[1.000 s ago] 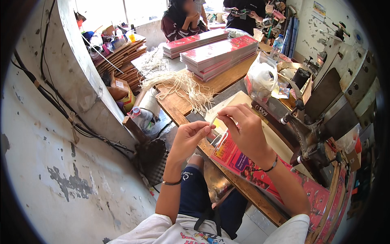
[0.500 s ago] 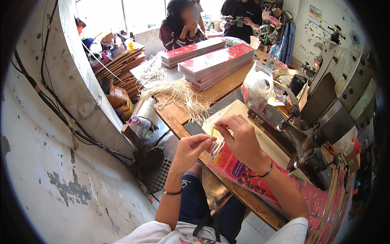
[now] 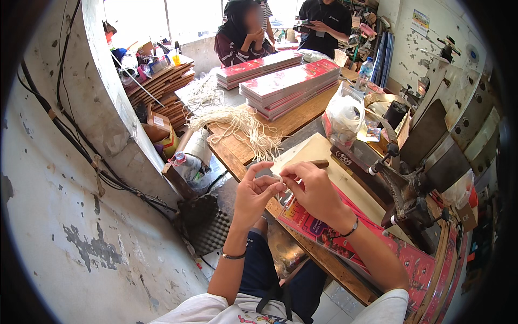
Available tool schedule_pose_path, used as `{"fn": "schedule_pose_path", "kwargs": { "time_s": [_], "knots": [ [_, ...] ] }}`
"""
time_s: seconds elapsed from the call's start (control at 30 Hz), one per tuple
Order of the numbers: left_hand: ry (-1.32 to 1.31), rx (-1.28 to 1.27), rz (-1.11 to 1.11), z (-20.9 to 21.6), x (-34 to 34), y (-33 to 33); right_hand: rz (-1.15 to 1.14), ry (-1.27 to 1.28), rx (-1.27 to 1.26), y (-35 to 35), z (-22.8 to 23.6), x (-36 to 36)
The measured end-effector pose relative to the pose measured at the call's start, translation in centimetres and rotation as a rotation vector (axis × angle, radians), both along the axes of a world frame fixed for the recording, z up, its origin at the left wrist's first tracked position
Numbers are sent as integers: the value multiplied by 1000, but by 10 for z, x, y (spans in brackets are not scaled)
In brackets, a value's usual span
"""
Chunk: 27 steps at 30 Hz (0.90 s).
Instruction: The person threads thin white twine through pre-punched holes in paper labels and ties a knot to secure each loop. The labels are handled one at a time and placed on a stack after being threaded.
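Observation:
My left hand [image 3: 254, 195] and my right hand [image 3: 317, 195] meet over the near edge of the table. Thumb and fingertips of each pinch a short piece of white cord [image 3: 280, 179], mostly hidden by the fingers. The left forefinger points up, off the cord. Just below the hands lies a long red printed sheet [image 3: 310, 218], its end at the table edge. Beyond them a loose bundle of white cords [image 3: 237, 127] spreads over the wooden tabletop [image 3: 229, 156]. Behind my right hand the end of a wooden handle [image 3: 320, 163] shows.
Stacks of red printed sheets [image 3: 291, 86] stand farther back. A white plastic bag [image 3: 343, 113] and a metal clamp-like machine [image 3: 402, 189] are at the right. A water bottle [image 3: 365, 70] stands behind the bag. Two people [image 3: 237, 38] [image 3: 322, 24] are across the table; a peeling wall borders the left.
My right hand has come down a little and its fingers have closed in beside the left fingertips. My left forefinger has lifted. The wooden handle has come into view.

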<state>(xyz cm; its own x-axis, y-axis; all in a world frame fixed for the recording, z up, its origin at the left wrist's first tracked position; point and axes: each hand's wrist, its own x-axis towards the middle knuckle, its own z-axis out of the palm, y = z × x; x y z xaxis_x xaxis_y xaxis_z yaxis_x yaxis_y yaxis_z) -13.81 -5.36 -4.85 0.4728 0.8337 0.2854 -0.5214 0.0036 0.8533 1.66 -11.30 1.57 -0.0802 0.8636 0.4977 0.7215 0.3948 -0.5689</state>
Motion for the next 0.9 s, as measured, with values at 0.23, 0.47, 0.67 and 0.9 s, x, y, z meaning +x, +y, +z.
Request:
{"fn": "schedule_pose_path", "kwargs": {
  "time_s": [0.23, 0.47, 0.67, 0.9],
  "knots": [
    [66, 93, 80, -18, 0, 9, 43, 7, -25, 1, -1, 0],
    [-1, -8, 86, -15, 5, 4, 28, -16, -50, 0, -1, -2],
    [5, -8, 58, -13, 7, 4, -10, 44, -58, -1, -3, -5],
    [46, 6, -24, -8, 0, -2, -99, 121, 79, 3, 3, -3]
  ]
}}
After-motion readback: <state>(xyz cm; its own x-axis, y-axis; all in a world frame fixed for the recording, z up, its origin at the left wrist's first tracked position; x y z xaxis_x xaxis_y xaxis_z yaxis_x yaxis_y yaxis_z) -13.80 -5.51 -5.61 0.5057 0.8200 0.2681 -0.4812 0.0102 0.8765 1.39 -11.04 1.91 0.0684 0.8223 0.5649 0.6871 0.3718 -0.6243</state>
